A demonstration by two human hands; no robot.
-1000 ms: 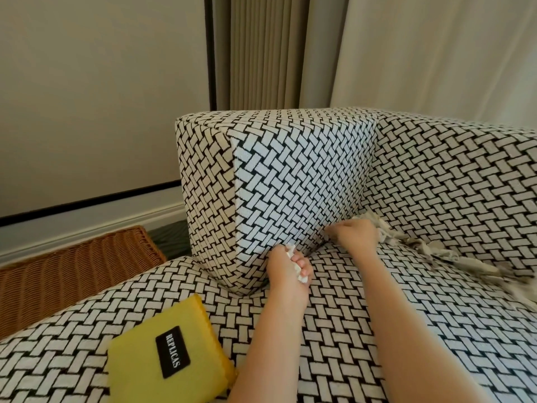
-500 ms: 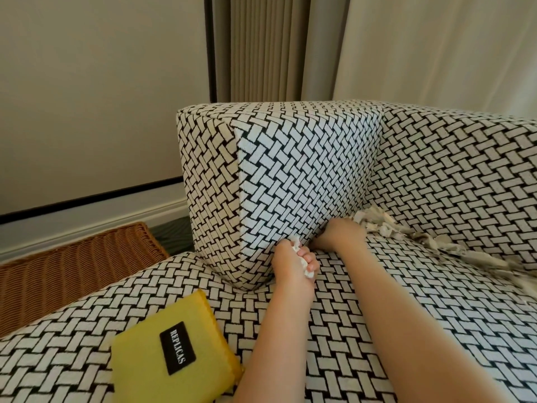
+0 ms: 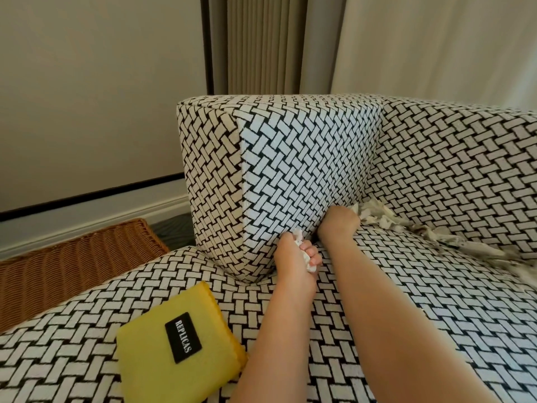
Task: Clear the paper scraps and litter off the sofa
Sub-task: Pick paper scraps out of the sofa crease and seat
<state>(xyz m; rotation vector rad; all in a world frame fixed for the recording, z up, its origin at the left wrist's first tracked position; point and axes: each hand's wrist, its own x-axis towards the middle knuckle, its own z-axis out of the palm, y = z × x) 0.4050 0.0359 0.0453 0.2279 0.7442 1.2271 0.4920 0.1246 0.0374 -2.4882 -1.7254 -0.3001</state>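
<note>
A black-and-white woven-pattern sofa fills the lower view, with a matching block cushion standing on the seat. My left hand grips a wad of white paper scraps at the cushion's lower front corner. My right hand reaches into the crease under the cushion; its fingers are hidden, so I cannot tell whether it holds anything. A line of torn paper scraps lies along the crease between seat and backrest, running right from my right hand.
A yellow cloth with a black label lies on the seat at the lower left. A wicker basket stands on the floor left of the sofa. Wall and curtains are behind the sofa.
My right hand has slid left along the crease toward the cushion's base, close to my left hand. My left hand keeps its paper wad in about the same place.
</note>
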